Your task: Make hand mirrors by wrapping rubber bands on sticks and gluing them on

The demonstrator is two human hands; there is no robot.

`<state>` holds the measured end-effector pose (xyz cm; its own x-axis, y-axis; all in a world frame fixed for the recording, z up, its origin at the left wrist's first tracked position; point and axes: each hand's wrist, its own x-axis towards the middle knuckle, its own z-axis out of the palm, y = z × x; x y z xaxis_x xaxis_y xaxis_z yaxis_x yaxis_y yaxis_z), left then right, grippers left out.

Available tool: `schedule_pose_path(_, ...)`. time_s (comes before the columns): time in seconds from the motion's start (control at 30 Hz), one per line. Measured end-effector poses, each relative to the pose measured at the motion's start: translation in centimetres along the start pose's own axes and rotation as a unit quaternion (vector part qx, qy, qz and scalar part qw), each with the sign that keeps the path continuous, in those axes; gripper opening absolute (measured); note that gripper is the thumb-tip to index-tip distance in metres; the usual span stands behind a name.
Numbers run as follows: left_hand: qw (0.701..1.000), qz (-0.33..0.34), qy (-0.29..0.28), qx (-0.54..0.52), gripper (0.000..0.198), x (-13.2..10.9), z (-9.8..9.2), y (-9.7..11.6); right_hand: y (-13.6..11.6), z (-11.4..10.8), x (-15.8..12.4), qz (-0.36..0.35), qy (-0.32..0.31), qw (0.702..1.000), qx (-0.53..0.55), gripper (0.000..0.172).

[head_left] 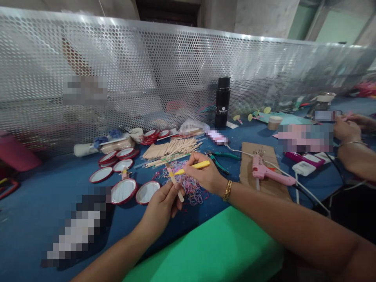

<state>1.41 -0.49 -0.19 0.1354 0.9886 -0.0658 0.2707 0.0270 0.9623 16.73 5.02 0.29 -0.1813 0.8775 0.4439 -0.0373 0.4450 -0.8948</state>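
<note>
While left hand [164,201] pinches stick [173,178] | yellow pen [202,165] within right hand [207,175]

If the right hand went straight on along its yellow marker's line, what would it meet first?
Most likely the wooden stick in the left hand, right by the tip of the yellow marker; whether the two already touch is hard to tell.

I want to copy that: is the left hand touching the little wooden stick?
Touching: the head view shows the wooden stick held in the left hand, its ends poking out past the grip.
</note>
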Motion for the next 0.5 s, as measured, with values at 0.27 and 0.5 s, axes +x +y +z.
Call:
schedule_pose_path(0.27,1.0,0.004,-0.008,0.005,0.039,-0.05,-0.03,-0.03,0.03,-0.04,0.07,0.003,-0.006,1.0,-0.011,0.015)
schedule_pose_path(0.5,1.0,0.001,-0.009,0.002,0.038,-0.13,0.01,0.24,-0.06,0.0,0.04,0.005,-0.002,1.0,-0.005,0.017)
